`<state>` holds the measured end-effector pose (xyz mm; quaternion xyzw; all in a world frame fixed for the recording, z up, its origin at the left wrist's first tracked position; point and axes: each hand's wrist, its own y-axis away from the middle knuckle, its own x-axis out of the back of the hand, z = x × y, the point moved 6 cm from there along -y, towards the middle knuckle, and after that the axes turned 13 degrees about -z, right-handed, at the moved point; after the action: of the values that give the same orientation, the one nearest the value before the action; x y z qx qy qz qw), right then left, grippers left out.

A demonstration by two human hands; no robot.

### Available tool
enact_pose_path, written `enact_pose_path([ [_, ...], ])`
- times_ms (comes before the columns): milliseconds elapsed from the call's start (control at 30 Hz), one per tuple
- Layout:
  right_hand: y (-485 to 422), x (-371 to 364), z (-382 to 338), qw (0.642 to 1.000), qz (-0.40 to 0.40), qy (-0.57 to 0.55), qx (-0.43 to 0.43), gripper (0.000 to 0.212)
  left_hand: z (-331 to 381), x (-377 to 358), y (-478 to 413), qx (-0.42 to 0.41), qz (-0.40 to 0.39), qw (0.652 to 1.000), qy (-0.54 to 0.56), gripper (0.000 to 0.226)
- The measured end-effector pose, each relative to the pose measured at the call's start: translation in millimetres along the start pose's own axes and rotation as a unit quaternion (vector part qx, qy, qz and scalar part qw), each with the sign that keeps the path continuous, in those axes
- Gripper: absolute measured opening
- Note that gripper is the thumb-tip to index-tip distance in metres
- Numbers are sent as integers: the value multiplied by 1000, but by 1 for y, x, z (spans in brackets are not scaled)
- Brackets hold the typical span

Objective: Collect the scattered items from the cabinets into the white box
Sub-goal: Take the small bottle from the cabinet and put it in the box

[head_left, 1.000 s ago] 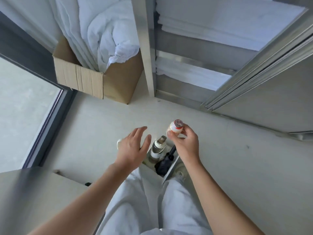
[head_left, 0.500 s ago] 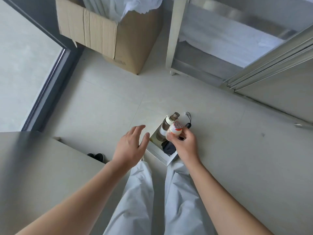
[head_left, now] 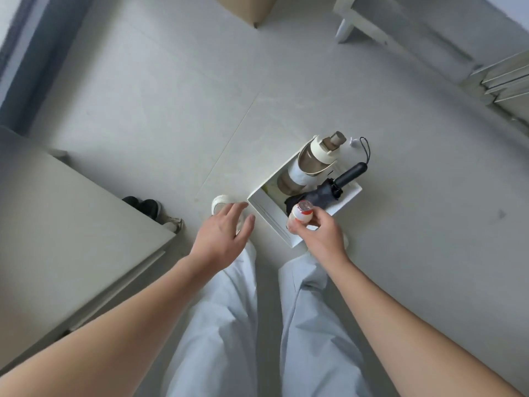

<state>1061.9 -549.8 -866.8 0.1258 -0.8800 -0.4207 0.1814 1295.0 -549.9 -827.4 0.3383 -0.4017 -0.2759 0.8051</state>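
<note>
White-bodied and red-capped, the small bottle [head_left: 300, 215] is pinched by the fingers of the right hand [head_left: 322, 237] and has been brought down from in front of the shelving to just above the near corner of the white box [head_left: 266, 222]. The left hand [head_left: 221, 236] is held beside the box, fingers spread, with nothing in it. The view has been tipped downward, so the cardboard box [head_left: 246, 7] and the rack leg [head_left: 343, 28] are now seen only at the top edge. A flask [head_left: 310, 161] and a folded dark umbrella [head_left: 326, 191] already lie in the box, so it is judged that only a release is wanted for this item. The box stands on a pale tiled floor [head_left: 171, 110]. A light cabinet [head_left: 71, 219] is at the left, with dark shoes [head_left: 143, 206] beside it.
</note>
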Motion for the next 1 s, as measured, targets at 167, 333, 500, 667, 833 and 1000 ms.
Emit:
enact_pose_path([
  [167,-30,-19,40,999,-3,21,-39,26,-27,-16,-34,5,-11,1000,-9,52],
  [333,-75,-33,56,999,-10,27,-45,30,-38,-19,-74,-14,-25,999,-25,47],
  [500,-134,-55,68,998,-24,33,-48,27,-57,-26,-112,-17,-33,999,-38,45],
  [667,-182,-79,90,997,-37,42,-62,27,-78,-36,-142,-1,-30,999,-34,47],
  [833,-199,-106,106,998,-53,25,-33,20,-97,-52,-155,18,-26,999,-25,46],
  [1000,-196,-123,115,995,-90,11,-27,33,-95,-56,-157,15,-11,1000,-25,45],
])
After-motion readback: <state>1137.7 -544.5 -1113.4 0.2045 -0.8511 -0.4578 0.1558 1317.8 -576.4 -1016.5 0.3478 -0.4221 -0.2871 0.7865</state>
